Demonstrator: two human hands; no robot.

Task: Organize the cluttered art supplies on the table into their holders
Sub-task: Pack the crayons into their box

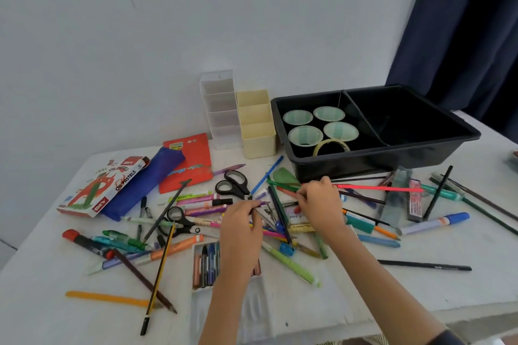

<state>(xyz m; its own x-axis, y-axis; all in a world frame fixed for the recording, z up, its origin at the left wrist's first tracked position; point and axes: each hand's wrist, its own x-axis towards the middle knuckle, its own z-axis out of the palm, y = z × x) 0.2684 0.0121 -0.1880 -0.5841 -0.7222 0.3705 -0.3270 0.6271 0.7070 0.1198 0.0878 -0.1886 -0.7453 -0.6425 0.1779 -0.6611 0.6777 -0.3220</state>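
Observation:
Pens, pencils, markers and brushes lie scattered over the white table (pixel 420 294). My left hand (pixel 241 230) hovers over the middle of the pile, its fingers pinching a thin pen (pixel 259 204). My right hand (pixel 319 202) sits beside it, fingers curled round a thin red stick (pixel 378 188) that points right. Behind stand a cream divided holder (pixel 258 126), a clear divided holder (pixel 221 109) and a black two-part bin (pixel 392 148) with several pale cups (pixel 297 117) and a tape roll (pixel 332 145) in its left part.
Two black scissors (pixel 234 183) (pixel 179 218) lie in the pile. An oil pastels box (pixel 103 185), a blue pouch (pixel 145 182) and a red booklet (pixel 190 162) lie at the left. An open crayon tray (pixel 206 263) is under my left wrist. A dark curtain (pixel 462 22) hangs right.

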